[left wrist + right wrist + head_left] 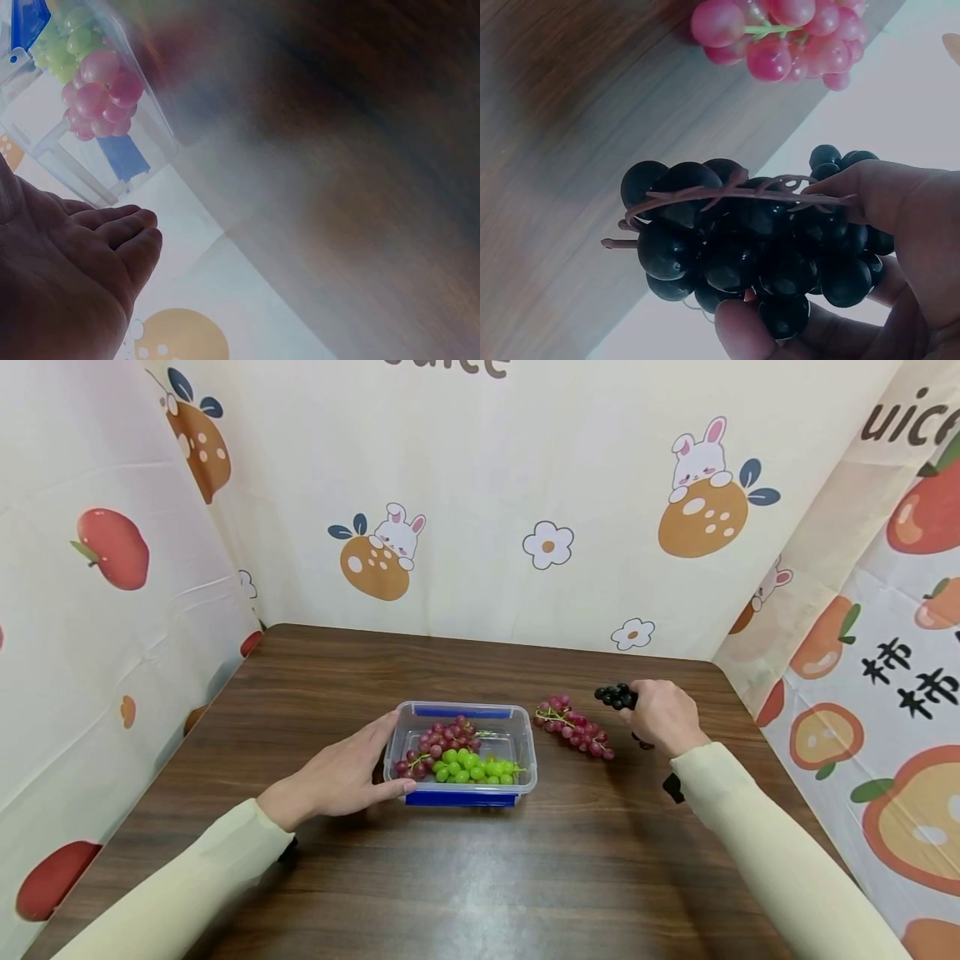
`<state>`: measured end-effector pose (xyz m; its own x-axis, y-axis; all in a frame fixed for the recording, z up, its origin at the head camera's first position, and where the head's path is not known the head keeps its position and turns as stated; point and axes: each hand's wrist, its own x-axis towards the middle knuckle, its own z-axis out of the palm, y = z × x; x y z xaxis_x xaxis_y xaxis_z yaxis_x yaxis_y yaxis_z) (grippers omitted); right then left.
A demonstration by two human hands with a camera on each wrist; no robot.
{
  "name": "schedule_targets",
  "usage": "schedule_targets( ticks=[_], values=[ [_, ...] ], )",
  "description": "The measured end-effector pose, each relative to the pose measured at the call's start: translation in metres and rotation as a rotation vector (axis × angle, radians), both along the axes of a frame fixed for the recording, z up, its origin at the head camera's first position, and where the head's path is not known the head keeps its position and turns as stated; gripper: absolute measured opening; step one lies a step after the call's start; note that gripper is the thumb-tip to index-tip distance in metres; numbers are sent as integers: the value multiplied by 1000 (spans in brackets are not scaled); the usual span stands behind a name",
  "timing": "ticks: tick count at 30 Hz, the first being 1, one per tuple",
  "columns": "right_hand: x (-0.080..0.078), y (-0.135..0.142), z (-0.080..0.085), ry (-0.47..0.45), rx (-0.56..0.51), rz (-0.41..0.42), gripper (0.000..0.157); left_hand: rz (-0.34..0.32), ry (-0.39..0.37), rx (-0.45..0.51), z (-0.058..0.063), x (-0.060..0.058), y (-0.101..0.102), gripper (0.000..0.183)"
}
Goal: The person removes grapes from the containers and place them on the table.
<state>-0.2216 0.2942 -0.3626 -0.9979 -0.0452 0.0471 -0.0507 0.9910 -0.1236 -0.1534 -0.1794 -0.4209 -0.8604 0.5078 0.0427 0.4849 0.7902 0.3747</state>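
Observation:
A clear plastic container (529,752) with blue clips stands on the table. Inside lie a bunch of red grapes (450,739) and a bunch of green grapes (472,767). My left hand (341,777) rests along the container's left side, fingers extended and thumb at the near rim. In the left wrist view its fingertips are by the container wall. My right hand (663,714) holds a bunch of black grapes (757,240) above the table, thumb on the stem side and fingers curled under. Another red grape bunch (573,727) lies on the table between the container and my right hand.
The brown wooden table (480,877) has rounded back corners. A curtain (480,468) printed with fruit, rabbits and flowers hangs behind it and along both sides.

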Motion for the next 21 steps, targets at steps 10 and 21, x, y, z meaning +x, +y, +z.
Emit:
schedule_targets(
  ticks=[10,21],
  values=[
    [-2,4,-3,-32,7,-18,41,-3,2,7,0,0,0,116],
    [-3,8,-9,-62,31,-34,37,-4,3,8,0,-1,0,116]
  ],
)
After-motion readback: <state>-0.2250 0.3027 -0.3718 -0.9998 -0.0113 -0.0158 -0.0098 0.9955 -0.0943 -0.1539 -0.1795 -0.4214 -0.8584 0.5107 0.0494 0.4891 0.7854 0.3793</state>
